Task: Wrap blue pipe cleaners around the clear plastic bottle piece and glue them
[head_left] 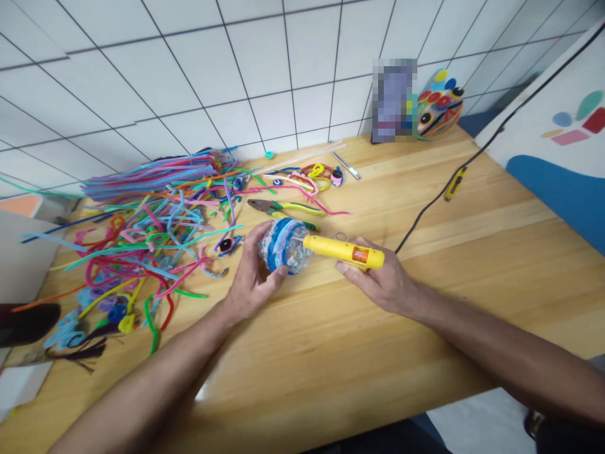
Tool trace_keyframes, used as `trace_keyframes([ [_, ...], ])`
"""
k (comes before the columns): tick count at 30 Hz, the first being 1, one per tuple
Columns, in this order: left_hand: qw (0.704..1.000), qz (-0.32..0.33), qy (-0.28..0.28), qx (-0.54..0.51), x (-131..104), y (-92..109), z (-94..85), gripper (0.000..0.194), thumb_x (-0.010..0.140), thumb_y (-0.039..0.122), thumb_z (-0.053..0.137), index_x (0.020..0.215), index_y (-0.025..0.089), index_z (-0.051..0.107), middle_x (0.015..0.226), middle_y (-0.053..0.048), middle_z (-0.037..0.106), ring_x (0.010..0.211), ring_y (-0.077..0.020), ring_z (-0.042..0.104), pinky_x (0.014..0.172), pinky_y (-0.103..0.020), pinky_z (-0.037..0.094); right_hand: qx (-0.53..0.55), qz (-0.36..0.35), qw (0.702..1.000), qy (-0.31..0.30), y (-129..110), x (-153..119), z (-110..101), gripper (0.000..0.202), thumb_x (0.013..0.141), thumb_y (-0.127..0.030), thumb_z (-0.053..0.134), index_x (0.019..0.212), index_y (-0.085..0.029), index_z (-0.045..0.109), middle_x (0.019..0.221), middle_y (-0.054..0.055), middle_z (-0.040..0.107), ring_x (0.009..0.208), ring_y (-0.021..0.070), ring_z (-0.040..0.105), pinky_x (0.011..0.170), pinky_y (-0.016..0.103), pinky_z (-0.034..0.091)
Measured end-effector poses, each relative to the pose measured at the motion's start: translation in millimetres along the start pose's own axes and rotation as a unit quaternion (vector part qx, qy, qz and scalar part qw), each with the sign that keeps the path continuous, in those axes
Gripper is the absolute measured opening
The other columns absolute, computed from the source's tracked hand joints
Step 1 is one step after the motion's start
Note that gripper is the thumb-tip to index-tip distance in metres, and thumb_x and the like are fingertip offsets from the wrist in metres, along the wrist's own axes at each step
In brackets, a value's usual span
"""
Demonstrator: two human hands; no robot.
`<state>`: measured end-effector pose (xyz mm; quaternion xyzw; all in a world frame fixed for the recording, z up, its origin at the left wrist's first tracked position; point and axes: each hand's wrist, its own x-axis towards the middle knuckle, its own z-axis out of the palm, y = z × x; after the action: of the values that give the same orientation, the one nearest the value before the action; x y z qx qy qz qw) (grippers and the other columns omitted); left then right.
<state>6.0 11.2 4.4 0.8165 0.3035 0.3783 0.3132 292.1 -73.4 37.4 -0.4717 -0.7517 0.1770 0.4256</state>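
Fingers of left hand (253, 277) wrap the blue-banded clear bottle (285, 245) just above the wooden table (425, 302), right hand (378, 280) grips yellow glue gun (344, 251), nozzle at bottle: gluing step, next move probably needs steady squeeze.

The left hand (250, 277) grips a wrapped bottle (285, 246); the right hand (378, 280) presses a glue gun (345, 251) against it.
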Motion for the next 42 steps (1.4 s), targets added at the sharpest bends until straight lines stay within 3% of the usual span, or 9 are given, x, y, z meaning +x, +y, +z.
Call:
trace_keyframes([
  [5, 1.0, -0.009, -0.001, -0.021, 0.2, 0.8, 0.3, 0.077, 0.104, 0.055, 0.069, 0.167, 0.029, 0.033, 0.167, -0.018, 0.043, 0.157, -0.0402, 0.046, 0.132, -0.066, 0.039, 0.004, 0.002, 1.0, -0.014, 0.3, -4.0, 1.6, 0.002, 0.106, -0.027, 0.063, 0.105, -0.026, 0.062, 0.088, 0.0, 0.069, 0.07, 0.0174, 0.065, 0.068, 0.032, 0.055],
  [21, 1.0, -0.009, 0.005, -0.03, -0.7, -2.0, 1.0, 0.077, 0.103, 0.052, 0.071, 0.168, 0.031, 0.034, 0.167, -0.016, 0.044, 0.157, -0.0395, 0.046, 0.132, -0.065, 0.038, 0.007, 0.017, 1.0, -0.013, -1.6, -2.5, -0.1, 0.007, 0.106, -0.029, 0.064, 0.101, -0.025, 0.061, 0.08, -0.002, 0.065, 0.064, 0.0162, 0.06, 0.062, 0.03, 0.051],
  [31, 0.999, -0.019, 0.003, -0.03, -1.1, -1.7, 1.4, 0.077, 0.103, 0.054, 0.07, 0.167, 0.031, 0.034, 0.167, -0.017, 0.043, 0.157, -0.0397, 0.045, 0.133, -0.066, 0.037, 0.0, -0.001, 1.0, -0.009, 0.5, -2.4, -2.8, 0.011, 0.107, -0.031, 0.062, 0.099, -0.025, 0.06, 0.086, 0.0, 0.067, 0.072, 0.0175, 0.064, 0.066, 0.031, 0.053],
  [42, 0.999, -0.017, 0.004, -0.027, -0.9, -1.3, 1.4, 0.077, 0.103, 0.054, 0.069, 0.168, 0.03, 0.033, 0.166, -0.017, 0.044, 0.155, -0.0393, 0.047, 0.13, -0.065, 0.041, -0.004, -0.006, 1.0, -0.02, 0.6, -4.6, 3.8, 0.01, 0.106, -0.029, 0.063, 0.097, -0.025, 0.06, 0.08, -0.002, 0.064, 0.064, 0.0161, 0.059, 0.061, 0.031, 0.051],
])
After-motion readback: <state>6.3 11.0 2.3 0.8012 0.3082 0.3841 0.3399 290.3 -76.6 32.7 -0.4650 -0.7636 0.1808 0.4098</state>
